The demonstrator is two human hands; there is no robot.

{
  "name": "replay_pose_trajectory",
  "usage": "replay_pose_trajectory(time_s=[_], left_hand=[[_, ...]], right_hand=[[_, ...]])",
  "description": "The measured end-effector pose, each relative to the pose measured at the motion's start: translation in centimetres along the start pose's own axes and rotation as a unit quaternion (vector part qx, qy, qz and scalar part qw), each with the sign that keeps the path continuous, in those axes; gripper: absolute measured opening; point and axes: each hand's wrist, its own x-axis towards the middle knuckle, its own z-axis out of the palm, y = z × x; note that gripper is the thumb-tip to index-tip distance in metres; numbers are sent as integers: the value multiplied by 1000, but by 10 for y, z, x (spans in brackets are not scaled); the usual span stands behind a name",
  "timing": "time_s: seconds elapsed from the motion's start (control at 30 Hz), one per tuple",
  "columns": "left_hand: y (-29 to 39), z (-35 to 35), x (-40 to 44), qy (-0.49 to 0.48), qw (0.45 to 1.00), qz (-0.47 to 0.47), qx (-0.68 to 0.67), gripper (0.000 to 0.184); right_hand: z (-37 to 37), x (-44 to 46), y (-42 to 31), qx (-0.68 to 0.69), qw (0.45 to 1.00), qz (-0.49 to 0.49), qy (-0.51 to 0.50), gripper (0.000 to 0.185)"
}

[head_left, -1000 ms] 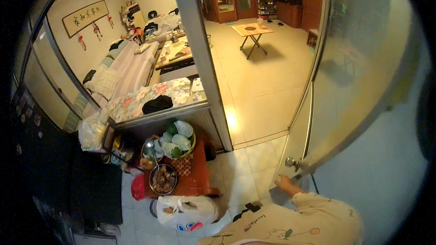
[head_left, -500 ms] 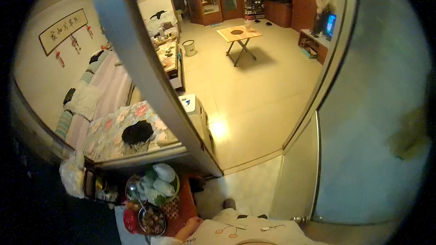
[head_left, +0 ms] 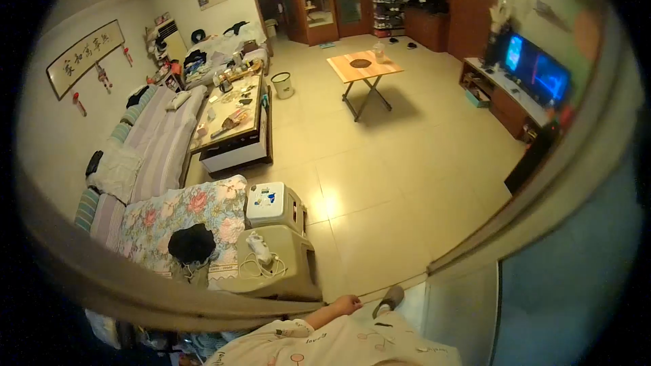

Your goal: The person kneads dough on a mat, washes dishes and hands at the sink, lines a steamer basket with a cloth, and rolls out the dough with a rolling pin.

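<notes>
My left hand (head_left: 349,303) hangs low in front of my patterned top (head_left: 332,346), close to the doorway threshold (head_left: 390,290). Its fingers look loosely curled, and nothing shows in them. My right hand is out of view. One foot in a dark slipper (head_left: 389,300) is just ahead, at the threshold. Left of the hand stands a beige plastic stool (head_left: 285,257) with a white corded device (head_left: 258,247) lying on it.
A white-topped stool (head_left: 266,202) stands behind the beige one. Beside them is a floral-covered seat (head_left: 152,224). Farther off are a long coffee table (head_left: 234,152), a bin (head_left: 282,85), a folding table (head_left: 339,66) and a television (head_left: 539,68). A glass door (head_left: 563,264) borders the right.
I have moved forward into the doorway, and more of the living room shows. The side table with fruit has slid mostly out of view. My left hand has swung forward.
</notes>
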Motion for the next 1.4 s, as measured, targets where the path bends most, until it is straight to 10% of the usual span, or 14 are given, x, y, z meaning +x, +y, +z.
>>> replay_pose_trajectory(time_s=[0.4, 0.47, 0.57, 0.7, 0.73, 0.83, 1.1, 1.23, 1.33, 1.4], left_hand=[[-85, -91, 59, 343, 882, -274, -172, 33], [-183, -43, 113, 178, 924, -335, 46, 41], [-173, -102, 171, 131, 915, -381, -29, 45], [-137, -231, 256, 55, 893, -429, -124, 50], [-87, -290, 290, 243, 889, -386, -48, 46], [-2, -461, 405, 358, 910, -196, -73, 41], [243, -666, 648, 340, 911, 49, -229, 21], [203, -640, 736, 252, 947, 6, -199, 28], [191, -641, 726, 95, 891, -213, -389, 31], [279, -684, 685, 129, 896, -338, -258, 31]], right_hand=[[-12, 187, -392, 96, 979, -182, -4, 19], [3, 245, -434, 7, 966, -258, -12, 22], [12, 313, -460, -202, 925, -321, 19, 33], [-13, 418, -439, -311, 936, -151, -74, 48], [-15, 416, -461, -315, 941, -108, -67, 48], [-18, 408, -533, -280, 957, -59, -43, 50], [-24, 501, -687, -246, 969, -6, -26, 53], [-45, 596, -801, -327, 944, -16, -46, 55], [-57, 660, -927, -416, 906, -74, -25, 57], [-52, 686, -1032, -387, 914, -122, 21, 57]])
